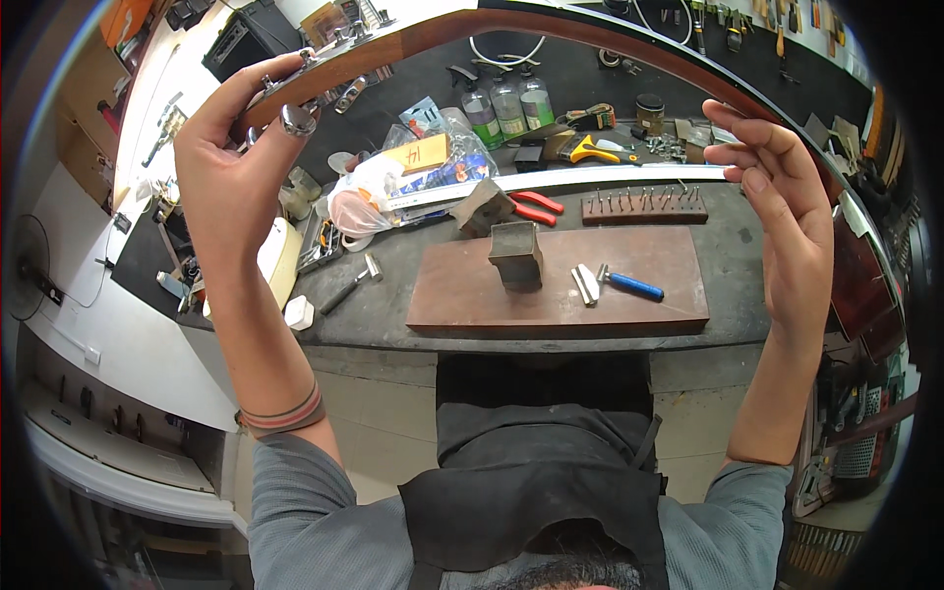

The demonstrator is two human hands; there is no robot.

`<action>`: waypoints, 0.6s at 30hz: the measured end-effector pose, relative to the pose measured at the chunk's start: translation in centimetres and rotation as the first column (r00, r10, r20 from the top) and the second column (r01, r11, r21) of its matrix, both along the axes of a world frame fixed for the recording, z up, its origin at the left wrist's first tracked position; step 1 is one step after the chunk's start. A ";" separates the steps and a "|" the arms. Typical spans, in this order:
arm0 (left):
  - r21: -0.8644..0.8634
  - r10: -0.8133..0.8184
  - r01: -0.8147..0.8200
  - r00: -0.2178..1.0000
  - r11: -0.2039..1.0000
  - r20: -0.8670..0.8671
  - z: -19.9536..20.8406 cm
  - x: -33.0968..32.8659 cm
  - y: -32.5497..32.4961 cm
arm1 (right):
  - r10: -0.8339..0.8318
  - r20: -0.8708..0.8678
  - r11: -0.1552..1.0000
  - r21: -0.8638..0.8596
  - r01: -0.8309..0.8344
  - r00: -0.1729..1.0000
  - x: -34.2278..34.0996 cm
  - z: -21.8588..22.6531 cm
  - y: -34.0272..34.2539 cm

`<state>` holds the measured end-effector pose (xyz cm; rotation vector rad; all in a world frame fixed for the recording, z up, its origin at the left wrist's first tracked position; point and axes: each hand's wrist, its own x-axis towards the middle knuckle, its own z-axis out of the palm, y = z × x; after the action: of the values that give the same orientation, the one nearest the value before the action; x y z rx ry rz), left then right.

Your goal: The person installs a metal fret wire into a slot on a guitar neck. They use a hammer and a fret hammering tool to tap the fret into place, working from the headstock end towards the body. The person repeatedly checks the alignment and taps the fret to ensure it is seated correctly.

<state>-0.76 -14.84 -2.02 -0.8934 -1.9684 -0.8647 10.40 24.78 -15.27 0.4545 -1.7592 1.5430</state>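
So both hands were up near the camera holding a guitar neck (551, 25) out flat, sighted along its length above the bench (393, 295). The left hand (231, 162) had the headstock end, thumb and fingers wrapped around it right by the chrome tuners (298, 120), a closed grip on the wood. The right hand (787, 197) was further down where the neck meets the dark red body (860, 280), fingers curled loosely against the edge; couldn't really tell how firm that grip was, since most of the contact was hidden behind the fingers.

Down on the bench there was a brown leather-looking mat (560, 295) with a small metal block (516, 256) standing on it, and just beside that a little hammer with a blue handle (629, 285) and a couple of flat metal pieces (585, 283). Behind the mat sat a wooden rack of small files or bits (644, 206), red-handled pliers (536, 206), a long steel ruler (551, 182) and a few clear plastic bottles (506, 108). Another hammer (352, 283) lay off the left corner of the mat, near a cream-coloured container (280, 261). The person wore a dark apron (541, 472) over a grey top.
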 end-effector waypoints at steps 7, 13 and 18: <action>-0.009 -0.014 0.015 1.000 1.000 0.013 -0.2 -0.1 -0.2 | 0.016 -0.006 1.000 0.010 -0.016 1.000 -0.3 -0.3 0.3; -0.068 0.006 -0.003 0.999 0.998 0.043 -0.2 -0.4 -1.0 | -0.004 -0.005 0.999 0.033 0.004 1.000 -0.5 -0.3 0.3; -0.082 0.010 -0.008 1.000 0.997 0.025 -0.4 -0.7 -1.2 | -0.014 0.002 0.999 0.053 0.014 1.000 -0.6 -0.3 0.2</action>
<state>-1.45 -16.04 -2.43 -0.9232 -2.0405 -0.7987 9.83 25.02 -15.58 0.4654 -1.8047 1.4913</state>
